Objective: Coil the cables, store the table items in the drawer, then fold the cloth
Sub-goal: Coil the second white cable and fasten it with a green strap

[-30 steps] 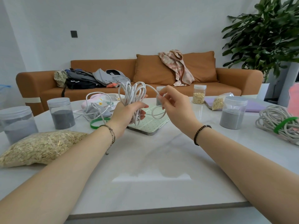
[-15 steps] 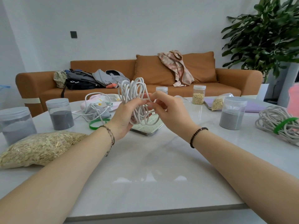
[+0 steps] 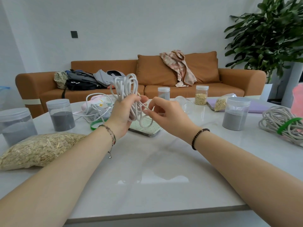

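My left hand is raised above the white table and grips a bundle of white cable whose loops stick up above my fingers. My right hand is just to the right, its fingertips pinching the loose end of the same cable at the bundle's lower loop. A second cable, white and uncoiled, lies behind my left hand beside a green strap. A thick grey coil bound with a green tie rests at the right edge. A pink patterned cloth hangs on the sofa.
Jars of grey powder, a jar of oats and a bag of oats stand around the table. A dotted green case lies under my hands. A purple pad is at the right.
My right hand has brought the cable's loose end in against the bundle and now pinches it lower, near the bottom loop. My left hand keeps its grip on the bundle.
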`<state>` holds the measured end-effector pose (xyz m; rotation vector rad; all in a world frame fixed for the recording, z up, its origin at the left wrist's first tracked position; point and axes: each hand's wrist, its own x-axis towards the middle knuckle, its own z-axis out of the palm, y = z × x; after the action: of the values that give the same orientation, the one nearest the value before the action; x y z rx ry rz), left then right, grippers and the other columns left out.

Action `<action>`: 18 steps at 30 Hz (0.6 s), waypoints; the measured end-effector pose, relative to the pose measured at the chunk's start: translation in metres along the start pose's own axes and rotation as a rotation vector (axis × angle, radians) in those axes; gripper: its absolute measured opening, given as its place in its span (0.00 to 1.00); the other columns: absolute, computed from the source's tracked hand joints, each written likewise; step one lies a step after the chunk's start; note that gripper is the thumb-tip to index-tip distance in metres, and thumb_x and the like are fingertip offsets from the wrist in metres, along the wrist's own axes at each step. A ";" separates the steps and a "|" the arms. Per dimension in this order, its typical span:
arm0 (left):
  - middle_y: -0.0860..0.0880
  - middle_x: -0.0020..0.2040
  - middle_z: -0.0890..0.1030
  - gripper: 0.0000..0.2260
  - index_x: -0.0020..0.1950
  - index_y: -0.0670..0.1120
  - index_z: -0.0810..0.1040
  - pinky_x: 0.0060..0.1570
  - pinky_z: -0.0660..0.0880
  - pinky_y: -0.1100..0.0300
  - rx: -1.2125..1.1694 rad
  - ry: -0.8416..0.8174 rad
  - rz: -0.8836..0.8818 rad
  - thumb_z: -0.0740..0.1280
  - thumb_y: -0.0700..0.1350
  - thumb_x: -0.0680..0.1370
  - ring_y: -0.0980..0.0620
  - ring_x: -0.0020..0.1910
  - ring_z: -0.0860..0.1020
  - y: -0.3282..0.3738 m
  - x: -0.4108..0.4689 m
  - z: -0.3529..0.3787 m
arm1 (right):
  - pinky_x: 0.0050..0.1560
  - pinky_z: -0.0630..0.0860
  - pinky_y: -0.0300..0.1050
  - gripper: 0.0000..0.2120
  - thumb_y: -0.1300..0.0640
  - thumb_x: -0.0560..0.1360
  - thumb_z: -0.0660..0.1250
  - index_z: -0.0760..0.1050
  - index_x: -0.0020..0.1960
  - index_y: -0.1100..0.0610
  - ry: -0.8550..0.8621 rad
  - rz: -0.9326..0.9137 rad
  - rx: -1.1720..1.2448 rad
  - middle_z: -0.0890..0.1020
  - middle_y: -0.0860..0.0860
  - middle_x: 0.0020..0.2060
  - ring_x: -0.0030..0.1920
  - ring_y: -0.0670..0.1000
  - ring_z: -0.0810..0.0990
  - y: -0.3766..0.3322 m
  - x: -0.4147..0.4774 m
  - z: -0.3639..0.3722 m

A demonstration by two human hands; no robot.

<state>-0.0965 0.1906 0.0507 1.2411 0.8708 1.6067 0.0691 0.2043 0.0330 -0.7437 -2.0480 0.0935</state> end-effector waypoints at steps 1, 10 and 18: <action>0.46 0.41 0.84 0.07 0.47 0.41 0.80 0.51 0.80 0.54 -0.079 0.048 0.009 0.62 0.37 0.79 0.50 0.44 0.82 0.002 0.003 -0.002 | 0.31 0.69 0.42 0.11 0.49 0.79 0.69 0.73 0.43 0.55 -0.012 0.019 -0.004 0.73 0.47 0.26 0.28 0.47 0.69 0.001 -0.001 -0.001; 0.49 0.31 0.71 0.11 0.34 0.43 0.69 0.42 0.81 0.58 -0.486 0.181 -0.057 0.63 0.37 0.76 0.52 0.37 0.72 0.012 0.017 -0.016 | 0.40 0.76 0.55 0.14 0.49 0.83 0.63 0.75 0.43 0.57 -0.077 0.113 0.045 0.78 0.55 0.32 0.36 0.56 0.76 0.000 -0.002 -0.003; 0.50 0.32 0.72 0.12 0.35 0.47 0.72 0.38 0.72 0.61 -0.213 -0.180 -0.182 0.61 0.38 0.78 0.54 0.33 0.75 0.010 0.001 -0.008 | 0.40 0.75 0.52 0.13 0.49 0.80 0.68 0.79 0.42 0.56 -0.042 0.151 0.079 0.79 0.56 0.31 0.36 0.56 0.77 0.004 0.000 -0.001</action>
<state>-0.1066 0.1885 0.0578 1.1033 0.6612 1.3809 0.0721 0.2073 0.0325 -0.8530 -2.0131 0.2762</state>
